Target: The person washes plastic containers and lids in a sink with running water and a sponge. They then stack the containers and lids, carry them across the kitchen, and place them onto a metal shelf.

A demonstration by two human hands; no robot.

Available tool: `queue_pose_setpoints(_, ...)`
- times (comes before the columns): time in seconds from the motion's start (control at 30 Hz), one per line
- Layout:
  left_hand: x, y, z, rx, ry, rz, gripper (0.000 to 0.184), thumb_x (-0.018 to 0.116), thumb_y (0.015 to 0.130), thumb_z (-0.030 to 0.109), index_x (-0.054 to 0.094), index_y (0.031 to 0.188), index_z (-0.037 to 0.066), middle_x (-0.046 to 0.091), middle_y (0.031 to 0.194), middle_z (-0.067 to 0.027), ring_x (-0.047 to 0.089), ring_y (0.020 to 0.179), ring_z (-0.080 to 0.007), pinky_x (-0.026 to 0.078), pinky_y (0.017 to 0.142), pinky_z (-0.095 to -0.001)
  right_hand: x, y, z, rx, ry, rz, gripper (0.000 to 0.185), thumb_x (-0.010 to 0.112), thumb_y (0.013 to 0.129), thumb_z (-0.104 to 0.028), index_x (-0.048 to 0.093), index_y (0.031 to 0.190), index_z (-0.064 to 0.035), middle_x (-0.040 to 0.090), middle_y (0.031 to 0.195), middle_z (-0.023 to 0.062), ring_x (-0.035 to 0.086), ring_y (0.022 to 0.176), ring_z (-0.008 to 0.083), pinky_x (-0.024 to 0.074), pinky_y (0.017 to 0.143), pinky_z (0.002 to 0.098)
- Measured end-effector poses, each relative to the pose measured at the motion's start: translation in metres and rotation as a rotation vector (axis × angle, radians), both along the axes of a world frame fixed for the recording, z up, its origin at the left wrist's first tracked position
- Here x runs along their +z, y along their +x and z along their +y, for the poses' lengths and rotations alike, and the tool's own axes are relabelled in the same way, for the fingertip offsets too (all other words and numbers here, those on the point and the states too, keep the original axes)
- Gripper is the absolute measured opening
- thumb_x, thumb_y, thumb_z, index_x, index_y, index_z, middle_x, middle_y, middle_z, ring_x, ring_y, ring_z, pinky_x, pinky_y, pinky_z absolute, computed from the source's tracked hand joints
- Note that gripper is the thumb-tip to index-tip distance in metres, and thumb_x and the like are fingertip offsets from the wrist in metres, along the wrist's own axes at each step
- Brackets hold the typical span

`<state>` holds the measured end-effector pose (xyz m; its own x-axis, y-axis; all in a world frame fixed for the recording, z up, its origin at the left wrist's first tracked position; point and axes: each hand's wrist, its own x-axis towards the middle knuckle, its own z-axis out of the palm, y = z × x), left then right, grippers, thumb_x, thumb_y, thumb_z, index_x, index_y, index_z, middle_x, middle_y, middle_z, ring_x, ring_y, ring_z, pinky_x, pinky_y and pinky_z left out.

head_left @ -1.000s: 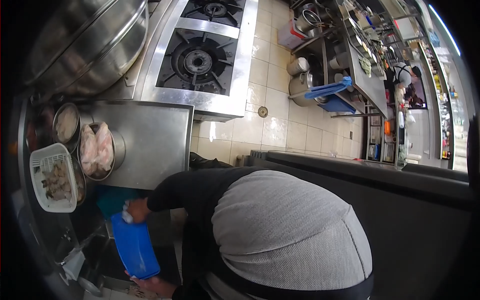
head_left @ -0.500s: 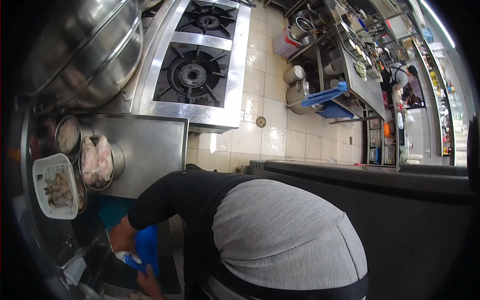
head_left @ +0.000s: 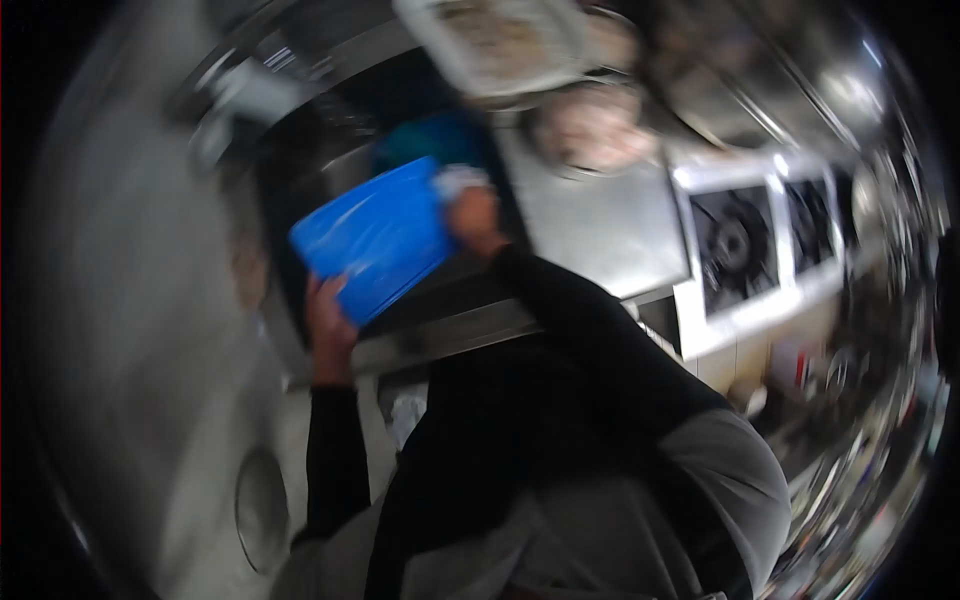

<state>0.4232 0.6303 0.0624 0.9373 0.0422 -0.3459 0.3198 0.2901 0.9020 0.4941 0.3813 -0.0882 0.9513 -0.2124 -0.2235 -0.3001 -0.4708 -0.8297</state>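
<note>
The blue tub (head_left: 375, 240) is held over the dark sink (head_left: 455, 335), its long axis slanting from near left to far right, between the two hands. The left hand's (head_left: 331, 322) fingers pinch its near left edge. The right hand (head_left: 474, 214), at its right end, clutches a white cloth (head_left: 460, 181); blur hides whether those fingers touch the tub.

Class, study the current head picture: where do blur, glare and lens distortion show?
Head view: motion blur smears the kitchen clutter at right and softens the right hand; head view: glare whitens the stove's metal frame, and pale streaks mark the blue container; head view: straight lines bow towards dark, rounded corners, fisheye-like.
</note>
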Motion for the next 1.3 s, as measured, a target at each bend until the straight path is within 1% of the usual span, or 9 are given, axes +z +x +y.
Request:
queue_pose_setpoints(0.13, -0.021, 0.003, 0.011, 0.195, -0.103, 0.073, 0.027, 0.055, 0.089, 0.006, 0.056, 0.116, 0.005, 0.061, 0.106, -0.008, 0.062, 0.096, -0.0188, 0.052, 0.088, -0.0335, 0.067, -0.028, 0.074, 0.333, -0.155, -0.829, 0.02, 0.054, 0.089, -0.008, 0.06, 0.108, -0.0026, 0.063, 0.101, 0.0196, 0.06, 0.089, 0.0399, 0.0493, 0.082, 0.0472)
queue_pose_setpoints(0.23, -0.056, 0.024, 0.046, 0.331, 0.021, 0.102, 0.03, 0.053, 0.088, 0.004, 0.054, 0.119, 0.004, 0.061, 0.106, -0.0084, 0.062, 0.098, -0.0201, 0.053, 0.087, -0.0356, 0.105, -0.017, 0.137, 0.516, 0.343, -0.292, 0.025, 0.057, 0.091, -0.013, 0.059, 0.113, -0.0017, 0.063, 0.108, 0.0228, 0.062, 0.095, 0.0417, 0.0496, 0.082, 0.0474)
queue_pose_setpoints(0.33, -0.037, 0.008, 0.06, 0.46, 0.104, 0.117, 0.028, 0.055, 0.089, 0.004, 0.056, 0.117, 0.003, 0.062, 0.104, -0.0073, 0.061, 0.095, -0.0183, 0.051, 0.084, -0.034, 0.165, 0.066, 0.161, 0.664, 0.105, -0.384, 0.038, 0.063, 0.09, -0.022, 0.055, 0.119, 0.0003, 0.062, 0.113, 0.0267, 0.064, 0.101, 0.0387, 0.0506, 0.082, 0.0458)
queue_pose_setpoints(0.47, -0.042, 0.017, 0.064, 0.479, 0.159, 0.059, 0.027, 0.057, 0.089, 0.004, 0.058, 0.116, 0.001, 0.063, 0.104, -0.0077, 0.06, 0.089, -0.0151, 0.049, 0.079, -0.0309, 0.221, 0.177, 0.207, 0.51, 0.951, 0.037, 0.041, 0.067, 0.089, -0.039, 0.059, 0.114, -0.0065, 0.066, 0.099, 0.0125, 0.066, 0.09, 0.0294, 0.0524, 0.082, 0.0431)
queue_pose_setpoints(0.67, -0.048, 0.11, 0.051, -0.019, 0.51, 0.025, 0.024, 0.061, 0.084, 0.006, 0.067, 0.107, 0.0, 0.068, 0.092, -0.0085, 0.063, 0.085, -0.0164, 0.05, 0.075, -0.031, 0.127, 0.257, 0.093, 0.281, 0.506, 0.311, 0.033, 0.066, 0.09, -0.029, 0.062, 0.109, -0.0028, 0.065, 0.088, 0.0081, 0.065, 0.078, 0.0211, 0.0539, 0.065, 0.0326)
queue_pose_setpoints(0.87, -0.047, 0.28, -0.034, -0.785, 1.424, -0.5, 0.042, 0.066, 0.084, 0.029, 0.064, 0.116, 0.002, 0.065, 0.111, -0.0259, 0.064, 0.103, -0.0392, 0.05, 0.087, -0.0464, 0.148, 0.247, 0.064, 0.505, 0.497, -0.162, 0.028, 0.064, 0.085, -0.019, 0.063, 0.106, -0.0022, 0.069, 0.086, 0.0085, 0.068, 0.082, 0.023, 0.0542, 0.069, 0.0363)
queue_pose_setpoints(0.9, -0.028, 0.292, -0.044, -0.884, 1.284, -0.497, 0.043, 0.064, 0.085, 0.032, 0.064, 0.116, 0.002, 0.064, 0.112, -0.0263, 0.063, 0.104, -0.0395, 0.049, 0.089, -0.0472, 0.172, 0.235, 0.046, 0.656, -0.234, -0.535, 0.031, 0.064, 0.082, -0.019, 0.063, 0.11, -0.0054, 0.071, 0.095, 0.0147, 0.069, 0.09, 0.0325, 0.0548, 0.078, 0.0418)
queue_pose_setpoints(1.0, 0.007, 0.332, -0.083, -1.221, 1.385, -0.493, 0.035, 0.062, 0.078, 0.021, 0.069, 0.108, 0.005, 0.066, 0.11, -0.0211, 0.063, 0.103, -0.0381, 0.049, 0.09, -0.0452, 0.173, 0.188, 0.01, 0.61, -0.77, -0.449, 0.036, 0.063, 0.08, -0.019, 0.061, 0.114, -0.0082, 0.069, 0.1, 0.0206, 0.066, 0.096, 0.0412, 0.0526, 0.086, 0.0469)
queue_pose_setpoints(1.3, 0.006, 0.33, -0.091, -0.804, 1.282, -0.511, 0.018, 0.063, 0.077, 0.019, 0.069, 0.09, 0.007, 0.069, 0.095, -0.0103, 0.066, 0.087, -0.0289, 0.052, 0.076, -0.0417, 0.131, 0.129, 0.025, 0.099, -0.23, -0.192, 0.026, 0.061, 0.078, -0.005, 0.052, 0.102, -0.0008, 0.062, 0.107, 0.0236, 0.06, 0.102, 0.044, 0.0485, 0.085, 0.0503)
